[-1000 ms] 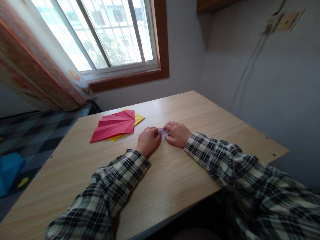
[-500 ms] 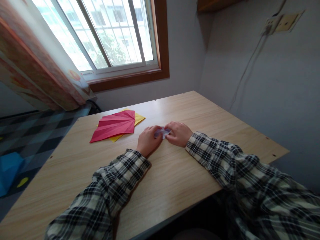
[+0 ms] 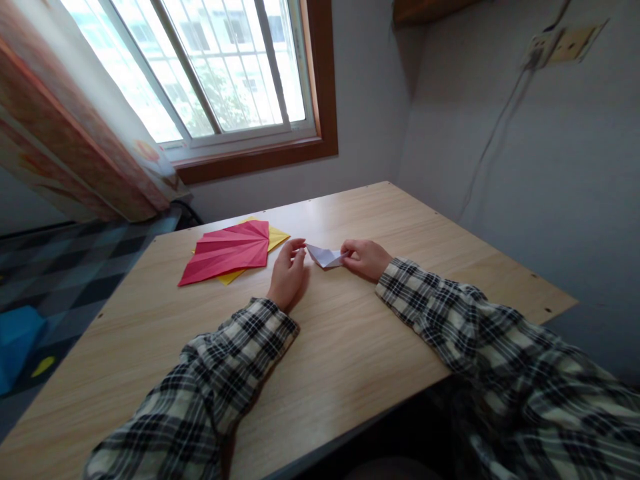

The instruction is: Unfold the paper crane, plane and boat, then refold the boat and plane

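Note:
A small piece of folded white paper [image 3: 326, 257] is just above or on the wooden table, between my two hands. Its right end is pinched in the fingers of my right hand [image 3: 367, 259]. The left end rises to a thin point beside the fingertips of my left hand [image 3: 289, 272]. Those left fingers are slightly apart and curved, with no paper seen between them; whether they touch the point I cannot tell.
Left of my hands, a pleated red paper [image 3: 233, 250] lies on a yellow paper [image 3: 279, 239] on the wooden table [image 3: 360, 333]. A blue object [image 3: 17, 340] is below the table's left edge. A window [image 3: 240, 73] is ahead.
My left hand has come off the white paper and shifted a little left. The paper now shows more fully, its left point raised, while my right hand has moved slightly right with it.

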Demonstrator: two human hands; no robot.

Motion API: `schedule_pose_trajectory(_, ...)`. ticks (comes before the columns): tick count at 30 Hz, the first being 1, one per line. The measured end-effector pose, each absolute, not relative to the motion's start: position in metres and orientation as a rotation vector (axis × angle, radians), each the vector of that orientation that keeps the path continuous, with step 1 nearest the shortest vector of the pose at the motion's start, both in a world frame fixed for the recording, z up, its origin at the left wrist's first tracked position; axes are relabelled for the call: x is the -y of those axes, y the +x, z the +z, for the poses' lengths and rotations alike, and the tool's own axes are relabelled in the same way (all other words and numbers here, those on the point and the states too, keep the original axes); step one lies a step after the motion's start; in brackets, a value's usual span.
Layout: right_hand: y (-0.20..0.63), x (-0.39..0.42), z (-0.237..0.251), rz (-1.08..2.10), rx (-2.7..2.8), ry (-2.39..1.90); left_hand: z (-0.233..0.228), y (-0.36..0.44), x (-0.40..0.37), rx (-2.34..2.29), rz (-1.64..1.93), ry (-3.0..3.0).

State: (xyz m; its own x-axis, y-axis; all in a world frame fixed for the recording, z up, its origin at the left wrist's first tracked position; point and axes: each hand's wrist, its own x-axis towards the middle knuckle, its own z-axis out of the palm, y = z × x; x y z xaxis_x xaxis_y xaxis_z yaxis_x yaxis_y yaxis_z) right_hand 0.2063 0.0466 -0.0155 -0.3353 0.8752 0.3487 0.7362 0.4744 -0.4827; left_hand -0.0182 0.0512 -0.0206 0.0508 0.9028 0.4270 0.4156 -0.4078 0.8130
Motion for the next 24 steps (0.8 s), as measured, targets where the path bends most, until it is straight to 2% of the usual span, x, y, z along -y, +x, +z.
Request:
schedule_pose_trajectory(4,0.212,-0.052,-0.016,0.25,2.08,-1.353,-0.024,-0.02,-0.055,-1.402,1.369,1.84)
schedule_pose_trajectory(11,0.253,-0.077,-0.016,-0.08,1.952,-1.496,-0.031,-0.022,-0.06,-1.446,1.293,1.886)
schedule_pose_trajectory(24,0.31,-0.111,-0.029,-0.228,1.758,-1.794,-0.028,-0.024,-0.058,-1.474,1.174,1.998)
